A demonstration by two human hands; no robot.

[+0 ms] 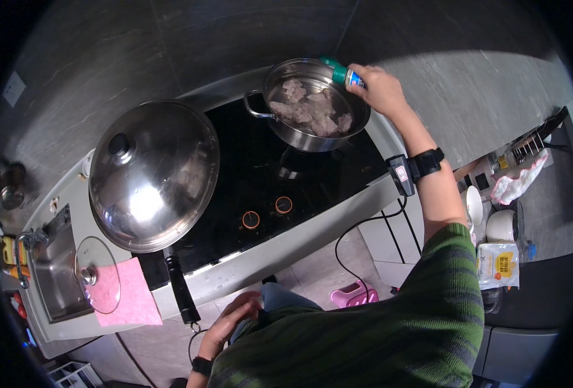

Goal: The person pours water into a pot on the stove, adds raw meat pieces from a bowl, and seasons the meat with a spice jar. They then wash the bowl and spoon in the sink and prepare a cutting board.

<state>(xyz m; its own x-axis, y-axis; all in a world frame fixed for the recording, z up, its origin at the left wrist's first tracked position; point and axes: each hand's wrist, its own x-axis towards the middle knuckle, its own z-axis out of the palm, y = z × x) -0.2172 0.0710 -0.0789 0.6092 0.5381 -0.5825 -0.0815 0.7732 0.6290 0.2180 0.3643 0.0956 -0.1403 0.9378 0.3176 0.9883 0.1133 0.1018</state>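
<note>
My right hand (pixel 377 88) grips a small seasoning bottle (pixel 355 80) with a green cap, tilted over the far right rim of a stainless steel pot (pixel 310 142). Pieces of pale, greyish meat (pixel 322 109) lie in the pot, which stands uncovered on the black glass cooktop (pixel 238 160). Low in front of my body, beside the jeans, hangs my left hand (pixel 235 315) with its fingers bent. Whether anything is inside it is hidden. The handle (pixel 182 291) of the lidded pan is the closest kitchenware to it.
A domed steel lid (pixel 165 145) covers the pan on the left burner. Further left are a glass lid (pixel 97 262) on a pink cloth (pixel 140 296) and a sink (pixel 63 276). A cable (pixel 337 247) trails from my right wrist device. A pink plastic stool (pixel 354 295) stands below.
</note>
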